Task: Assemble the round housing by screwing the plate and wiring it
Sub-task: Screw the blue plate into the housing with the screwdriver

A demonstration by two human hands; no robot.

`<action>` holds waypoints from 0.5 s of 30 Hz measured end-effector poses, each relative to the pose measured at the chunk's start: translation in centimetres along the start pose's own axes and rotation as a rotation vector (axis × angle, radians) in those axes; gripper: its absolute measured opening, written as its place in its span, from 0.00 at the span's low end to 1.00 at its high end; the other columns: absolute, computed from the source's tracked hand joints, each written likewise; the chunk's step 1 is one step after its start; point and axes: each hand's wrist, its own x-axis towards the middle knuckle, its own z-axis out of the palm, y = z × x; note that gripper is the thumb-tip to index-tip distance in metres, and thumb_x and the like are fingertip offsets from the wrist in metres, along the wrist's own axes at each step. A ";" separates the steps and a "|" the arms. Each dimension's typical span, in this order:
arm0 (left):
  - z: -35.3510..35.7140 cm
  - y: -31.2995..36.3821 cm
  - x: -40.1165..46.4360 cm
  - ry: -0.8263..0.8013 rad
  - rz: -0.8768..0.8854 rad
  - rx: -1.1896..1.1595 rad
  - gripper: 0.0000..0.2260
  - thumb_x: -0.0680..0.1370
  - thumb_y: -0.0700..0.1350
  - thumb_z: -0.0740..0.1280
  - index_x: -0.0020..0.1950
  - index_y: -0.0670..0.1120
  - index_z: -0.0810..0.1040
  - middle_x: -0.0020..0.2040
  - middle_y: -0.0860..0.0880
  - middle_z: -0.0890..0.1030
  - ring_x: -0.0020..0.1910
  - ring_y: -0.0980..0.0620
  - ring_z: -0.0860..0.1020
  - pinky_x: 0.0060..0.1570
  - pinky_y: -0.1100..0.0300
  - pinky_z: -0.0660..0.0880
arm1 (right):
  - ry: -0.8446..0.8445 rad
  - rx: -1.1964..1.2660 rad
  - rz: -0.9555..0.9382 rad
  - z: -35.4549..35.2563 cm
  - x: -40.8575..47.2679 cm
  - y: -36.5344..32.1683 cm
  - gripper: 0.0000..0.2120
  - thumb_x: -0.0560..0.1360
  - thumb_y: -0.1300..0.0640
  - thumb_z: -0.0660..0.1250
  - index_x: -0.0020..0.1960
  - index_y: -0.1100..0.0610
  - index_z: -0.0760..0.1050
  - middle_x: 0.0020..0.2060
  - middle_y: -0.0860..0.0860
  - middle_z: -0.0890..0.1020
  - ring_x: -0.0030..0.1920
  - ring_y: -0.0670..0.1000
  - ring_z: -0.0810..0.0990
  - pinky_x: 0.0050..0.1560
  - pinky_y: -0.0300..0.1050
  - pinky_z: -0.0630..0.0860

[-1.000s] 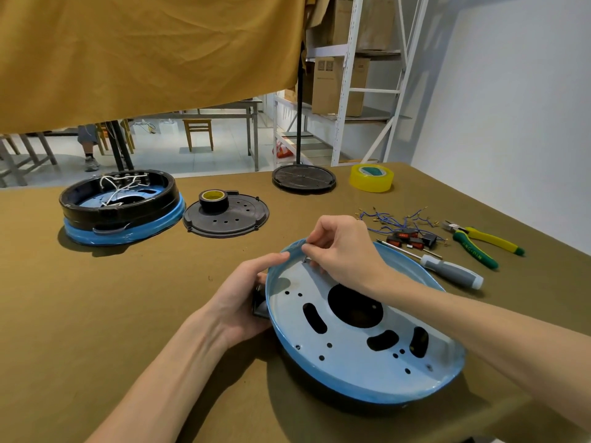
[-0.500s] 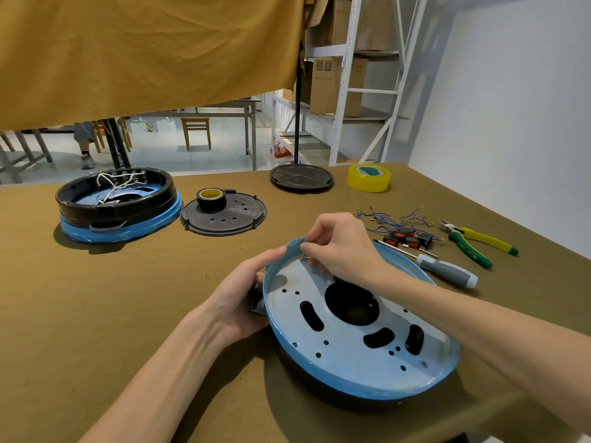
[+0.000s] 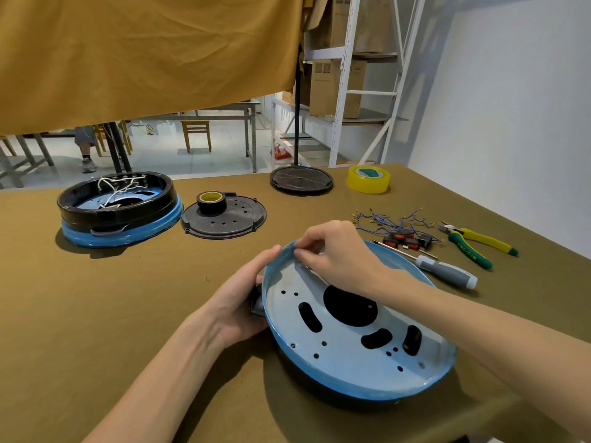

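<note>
Left hand (image 3: 238, 306) curled round the near-left edge of the round blue-rimmed pale plate (image 3: 351, 327), thumb up on the rim, fingers tucked underneath on something black, hard to make out. Right hand (image 3: 335, 255) pinching at the far rim, fingertips (image 3: 300, 251) closed on something too small to tell. Plate tilted on the olive cloth-covered counter (image 3: 128, 314), front and centre. Grey-handled screwdriver (image 3: 444, 270) just beside it, right.

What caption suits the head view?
Left hand steadies the blue-rimmed housing; right hand pinches its far rim.
</note>
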 end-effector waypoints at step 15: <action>0.6 -0.2 0.1 -0.004 0.033 0.026 0.24 0.67 0.64 0.74 0.52 0.46 0.86 0.55 0.41 0.86 0.46 0.45 0.85 0.52 0.52 0.80 | -0.131 0.145 0.181 -0.9 1.7 0.7 0.03 0.74 0.62 0.76 0.48 0.59 0.87 0.38 0.52 0.87 0.36 0.47 0.85 0.40 0.40 0.83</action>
